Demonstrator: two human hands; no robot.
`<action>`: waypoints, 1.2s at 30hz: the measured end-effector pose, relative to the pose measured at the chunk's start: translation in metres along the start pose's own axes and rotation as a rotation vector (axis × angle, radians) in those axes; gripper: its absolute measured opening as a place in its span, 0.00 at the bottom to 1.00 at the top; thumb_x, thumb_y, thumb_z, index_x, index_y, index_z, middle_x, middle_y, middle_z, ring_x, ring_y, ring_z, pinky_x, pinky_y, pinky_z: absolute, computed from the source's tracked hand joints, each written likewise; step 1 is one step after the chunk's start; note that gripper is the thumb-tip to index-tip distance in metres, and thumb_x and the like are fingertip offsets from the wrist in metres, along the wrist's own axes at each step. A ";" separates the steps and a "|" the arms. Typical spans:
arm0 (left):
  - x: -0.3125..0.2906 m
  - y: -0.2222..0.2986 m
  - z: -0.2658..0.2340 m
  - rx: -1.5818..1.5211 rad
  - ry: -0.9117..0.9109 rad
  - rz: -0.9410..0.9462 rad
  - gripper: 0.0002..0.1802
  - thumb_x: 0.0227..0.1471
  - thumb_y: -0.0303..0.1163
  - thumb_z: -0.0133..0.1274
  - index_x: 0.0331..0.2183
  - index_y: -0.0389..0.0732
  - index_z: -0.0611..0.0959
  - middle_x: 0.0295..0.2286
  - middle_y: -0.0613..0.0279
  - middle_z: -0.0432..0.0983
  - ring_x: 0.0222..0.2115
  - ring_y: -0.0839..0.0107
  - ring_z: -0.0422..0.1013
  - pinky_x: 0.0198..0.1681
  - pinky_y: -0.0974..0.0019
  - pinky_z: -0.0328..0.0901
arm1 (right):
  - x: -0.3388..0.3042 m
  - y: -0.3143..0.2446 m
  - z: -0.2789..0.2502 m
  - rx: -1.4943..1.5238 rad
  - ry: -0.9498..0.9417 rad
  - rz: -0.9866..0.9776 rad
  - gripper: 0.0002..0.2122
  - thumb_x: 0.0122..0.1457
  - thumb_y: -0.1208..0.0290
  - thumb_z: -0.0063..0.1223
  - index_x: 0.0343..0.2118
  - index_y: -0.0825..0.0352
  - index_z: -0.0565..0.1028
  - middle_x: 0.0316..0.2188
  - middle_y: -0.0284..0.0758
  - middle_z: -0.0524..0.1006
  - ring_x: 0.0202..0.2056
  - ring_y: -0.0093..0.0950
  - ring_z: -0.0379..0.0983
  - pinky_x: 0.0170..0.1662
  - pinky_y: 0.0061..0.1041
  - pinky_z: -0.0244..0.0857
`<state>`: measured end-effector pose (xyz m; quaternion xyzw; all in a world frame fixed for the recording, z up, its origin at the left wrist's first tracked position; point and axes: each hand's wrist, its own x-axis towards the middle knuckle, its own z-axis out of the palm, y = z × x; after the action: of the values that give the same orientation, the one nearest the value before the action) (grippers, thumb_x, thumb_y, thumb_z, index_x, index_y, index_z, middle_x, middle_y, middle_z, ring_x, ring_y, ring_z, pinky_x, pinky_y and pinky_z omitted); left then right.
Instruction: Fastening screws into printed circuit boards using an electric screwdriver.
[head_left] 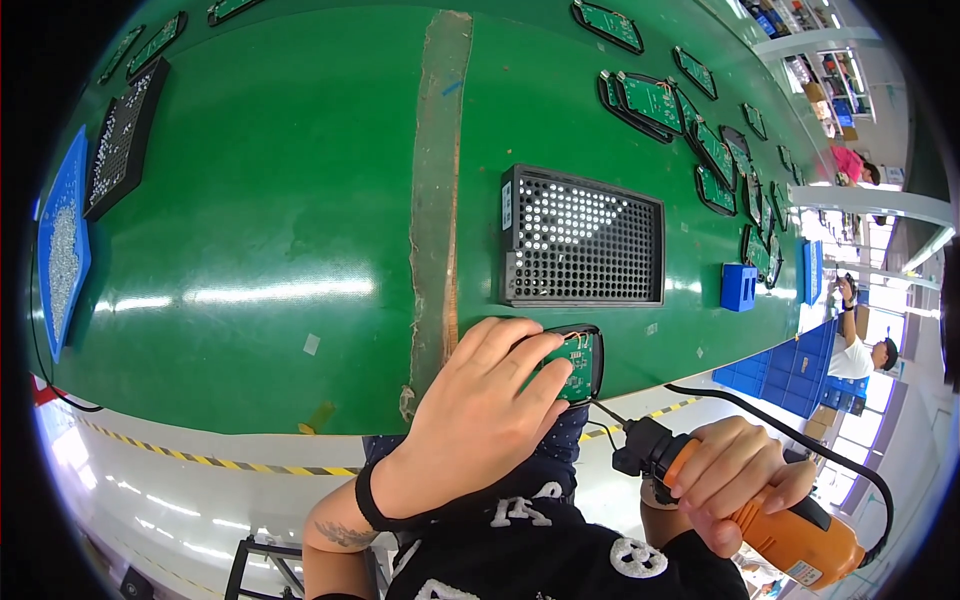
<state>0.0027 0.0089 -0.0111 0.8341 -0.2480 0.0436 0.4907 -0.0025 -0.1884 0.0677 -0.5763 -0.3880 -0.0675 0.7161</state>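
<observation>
I have the left hand (485, 405) palm down across the left side of the board (577, 380), a green circuit in a black case at the near edge of the green table (300, 200); its fingers are bent and a little apart over the case, but I can't make out the thumb clearly, so I cannot tell whether it grips or only rests there. The right hand (735, 475) is wrapped around the driver (810, 545), an orange power tool held at a slant, its black nose aimed up and left. The bit (612, 414) reaches to the board's near right corner, though I cannot tell whether its tip touches. A black cable (780, 430) curves from the driver's rear to the table edge. Just beyond the board I see a black tray (660, 255) of round holes, white pieces filling many at its far left. To its right stands a blue block (739, 287), and farther off other boards (650, 100) lie scattered, some overlapping. Far left, a blue bin (78, 180) of small pale pieces sits beside a second tray (150, 90)
</observation>
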 end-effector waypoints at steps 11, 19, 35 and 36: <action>0.003 -0.001 -0.001 -0.010 0.019 0.000 0.20 0.28 0.26 0.62 0.30 0.36 0.75 0.35 0.58 0.71 0.38 0.59 0.66 0.40 0.58 0.62 | 0.010 0.006 0.007 -0.064 0.045 0.028 0.16 0.43 0.80 0.53 0.30 0.64 0.57 0.09 0.31 0.67 0.08 0.21 0.64 0.11 0.19 0.64; 0.003 -0.001 -0.001 -0.031 0.004 -0.020 0.20 0.28 0.26 0.62 0.30 0.36 0.75 0.35 0.59 0.71 0.38 0.61 0.66 0.40 0.60 0.63 | 0.028 0.010 0.004 -0.031 -0.134 0.161 0.16 0.42 0.82 0.53 0.29 0.64 0.56 0.09 0.32 0.68 0.09 0.23 0.66 0.13 0.22 0.65; -0.015 0.003 -0.021 0.222 0.197 -0.313 0.20 0.29 0.31 0.63 0.31 0.40 0.77 0.35 0.61 0.66 0.38 0.59 0.60 0.42 0.56 0.51 | 0.090 0.068 -0.024 0.015 0.207 0.130 0.13 0.51 0.74 0.39 0.40 0.62 0.57 0.16 0.31 0.61 0.18 0.24 0.61 0.25 0.26 0.58; -0.016 0.002 -0.021 0.214 0.198 -0.313 0.19 0.29 0.31 0.63 0.30 0.41 0.77 0.34 0.61 0.66 0.38 0.59 0.60 0.42 0.56 0.50 | 0.090 0.070 -0.024 0.009 0.206 0.126 0.13 0.51 0.74 0.39 0.40 0.62 0.57 0.17 0.31 0.61 0.19 0.24 0.61 0.26 0.26 0.58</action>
<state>-0.0085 0.0317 -0.0036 0.9015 -0.0601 0.0749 0.4220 0.1091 -0.1553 0.0704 -0.5863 -0.2759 -0.0796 0.7575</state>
